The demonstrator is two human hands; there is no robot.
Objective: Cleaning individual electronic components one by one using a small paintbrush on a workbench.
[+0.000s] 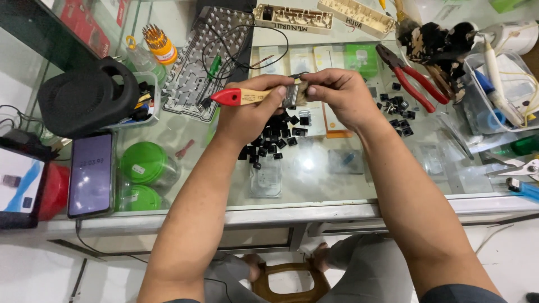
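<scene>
Red-tipped wooden paintbrush (pixel 255 96) level above the pile of black keycaps (pixel 276 136), bristles rightward

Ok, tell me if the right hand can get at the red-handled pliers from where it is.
Probably yes. The right hand pinches the brush bristles, and the red-handled pliers lie just to its right on the glass, nothing lying between; it would need to let go first.

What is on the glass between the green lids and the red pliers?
In the head view, a pile of small black keycaps lies on the glass counter between the green lids and the red pliers.
</scene>
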